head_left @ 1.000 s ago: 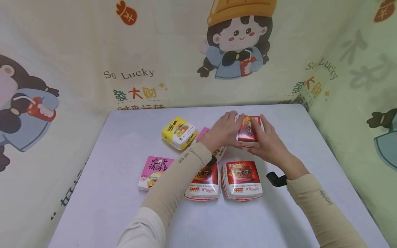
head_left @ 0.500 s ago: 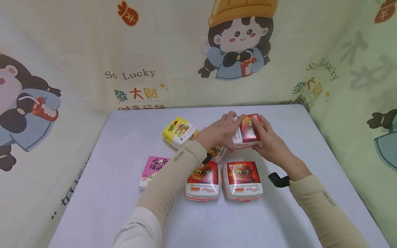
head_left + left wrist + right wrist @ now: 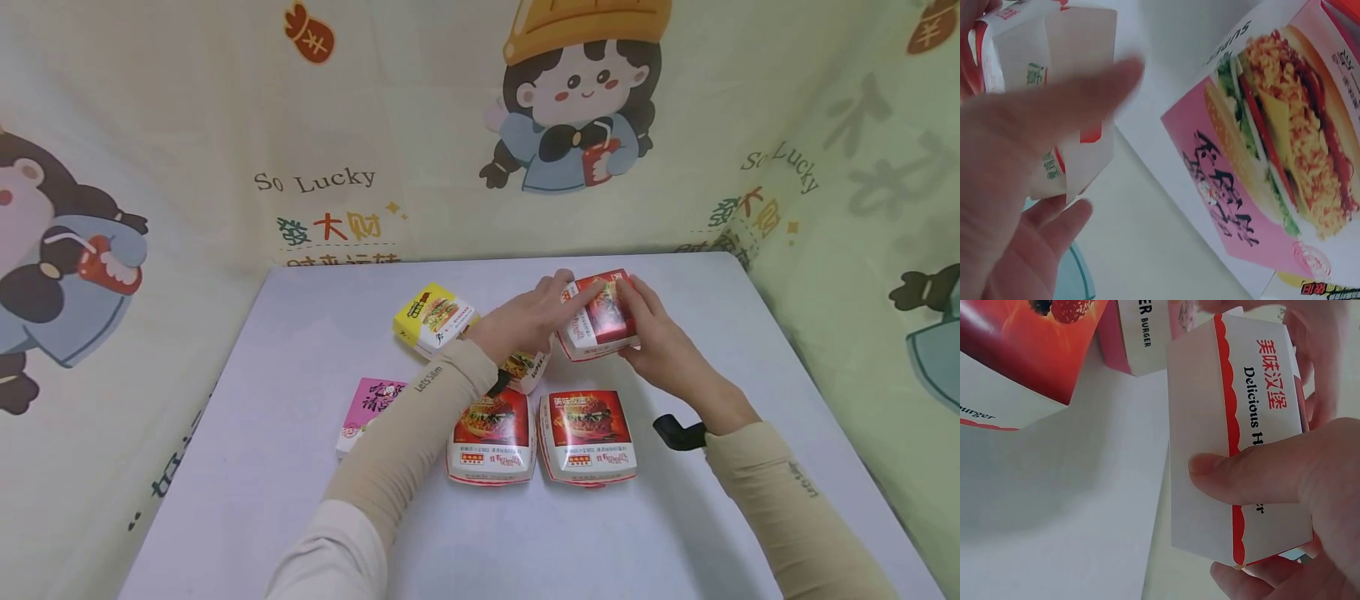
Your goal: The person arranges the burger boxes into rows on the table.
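Burger box (image 3: pixel 608 320): white card, red lid panel with a burger photo, red scalloped band along the side. Side reads "Delicious H…", rest under my right thumb (image 3: pixel 1210 474). Lid looks closed. I've got it in both hands, left (image 3: pixel 525 323) and right (image 3: pixel 663 346), tilted, turned slightly off square, up off the worktop (image 3: pixel 480 542) near the far edge.

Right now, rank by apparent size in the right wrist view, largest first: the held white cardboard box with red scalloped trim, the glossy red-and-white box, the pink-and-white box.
1. Held white cardboard box
2. Glossy red-and-white box, cut off by the frame
3. Pink-and-white box, also cut off
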Motion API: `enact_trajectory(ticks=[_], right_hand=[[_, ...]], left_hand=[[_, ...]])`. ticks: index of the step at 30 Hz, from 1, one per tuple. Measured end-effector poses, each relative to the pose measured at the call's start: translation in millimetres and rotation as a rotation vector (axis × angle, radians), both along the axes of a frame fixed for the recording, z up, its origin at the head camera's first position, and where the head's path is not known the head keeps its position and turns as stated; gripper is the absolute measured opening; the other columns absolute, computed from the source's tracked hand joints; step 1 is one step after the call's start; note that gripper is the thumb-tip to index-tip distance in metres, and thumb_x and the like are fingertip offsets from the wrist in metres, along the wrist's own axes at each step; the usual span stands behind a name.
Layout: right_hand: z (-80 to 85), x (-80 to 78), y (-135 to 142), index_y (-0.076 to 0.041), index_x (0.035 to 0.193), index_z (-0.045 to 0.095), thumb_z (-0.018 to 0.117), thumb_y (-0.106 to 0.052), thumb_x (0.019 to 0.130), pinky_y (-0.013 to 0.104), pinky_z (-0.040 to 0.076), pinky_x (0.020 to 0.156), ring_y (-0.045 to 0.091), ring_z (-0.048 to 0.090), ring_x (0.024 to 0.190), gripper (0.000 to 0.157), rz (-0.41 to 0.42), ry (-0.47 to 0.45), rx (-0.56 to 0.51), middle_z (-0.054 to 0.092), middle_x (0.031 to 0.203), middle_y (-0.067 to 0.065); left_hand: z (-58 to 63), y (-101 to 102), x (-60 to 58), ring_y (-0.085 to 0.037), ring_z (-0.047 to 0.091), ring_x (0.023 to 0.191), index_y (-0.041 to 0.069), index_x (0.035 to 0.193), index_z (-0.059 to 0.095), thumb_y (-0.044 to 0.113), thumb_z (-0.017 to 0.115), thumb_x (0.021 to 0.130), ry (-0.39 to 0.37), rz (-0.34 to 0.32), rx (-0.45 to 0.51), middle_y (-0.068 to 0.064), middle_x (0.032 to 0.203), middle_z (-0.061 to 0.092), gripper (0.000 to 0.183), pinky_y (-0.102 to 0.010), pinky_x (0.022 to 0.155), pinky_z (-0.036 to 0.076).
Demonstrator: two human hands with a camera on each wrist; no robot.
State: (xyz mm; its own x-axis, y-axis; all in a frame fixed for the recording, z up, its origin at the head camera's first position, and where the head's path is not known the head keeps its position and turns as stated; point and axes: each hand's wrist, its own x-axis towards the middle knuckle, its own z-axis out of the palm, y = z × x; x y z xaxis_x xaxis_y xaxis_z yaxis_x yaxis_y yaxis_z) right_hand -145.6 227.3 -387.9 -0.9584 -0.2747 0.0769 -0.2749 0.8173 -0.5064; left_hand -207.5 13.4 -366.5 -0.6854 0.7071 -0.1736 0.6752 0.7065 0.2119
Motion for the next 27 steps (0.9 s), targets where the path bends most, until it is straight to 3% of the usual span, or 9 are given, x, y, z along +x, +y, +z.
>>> enact_trajectory(ticks=[3,9,17,21,27], right_hand=[[-0.2,0.0,0,-0.004,0.158,0.009,0.070,0.013,0.081,0.059,0.045,0.103,0.049,0.034,0.140,0.099,0.002,0.026,-0.018,0.010,0.163,0.024],[-0.6,0.4,-1,0.001,0.155,0.016,0.065,0.015,0.082,0.060,0.043,0.105,0.047,0.038,0.137,0.089,-0.035,0.061,-0.017,0.021,0.157,0.028],[-3.0,-2.0,-2,0.000,0.153,0.021,0.062,0.017,0.082,0.059,0.043,0.106,0.044,0.041,0.135,0.083,-0.053,0.074,-0.030,0.028,0.153,0.027],[-3.6,-3.1,-2,-0.003,0.154,0.021,0.061,0.018,0.082,0.060,0.043,0.106,0.043,0.041,0.135,0.085,-0.032,0.074,-0.053,0.028,0.153,0.025],[-2.9,-3.0,-1,-0.004,0.153,0.023,0.060,0.017,0.082,0.059,0.043,0.107,0.041,0.041,0.136,0.083,-0.021,0.084,-0.053,0.028,0.154,0.024]], left_hand=[[-0.5,0,-0.4,-0.020,0.032,0.137,0.040,0.157,-0.002,0.016,0.076,0.086,0.050,0.002,0.013,-0.004,0.160,0.012,0.108,-0.025,0.097,0.053],[-4.0,3,-0.4,-0.022,0.035,0.134,0.038,0.157,-0.003,0.024,0.079,0.085,0.158,0.012,-0.011,-0.004,0.161,0.012,0.110,-0.030,0.104,0.049],[-6.6,11,-2.3,-0.025,0.038,0.134,0.035,0.158,0.004,0.040,0.080,0.081,0.226,0.053,-0.064,-0.007,0.163,0.011,0.108,-0.039,0.108,0.046],[-5.1,11,-1.1,-0.023,0.038,0.134,0.038,0.157,0.005,0.038,0.081,0.081,0.200,0.052,-0.046,-0.005,0.163,0.007,0.108,-0.036,0.106,0.047],[-3.9,13,0.1,-0.022,0.039,0.133,0.044,0.156,0.000,0.028,0.080,0.083,0.071,0.080,0.002,-0.002,0.164,-0.003,0.110,-0.030,0.097,0.054]])
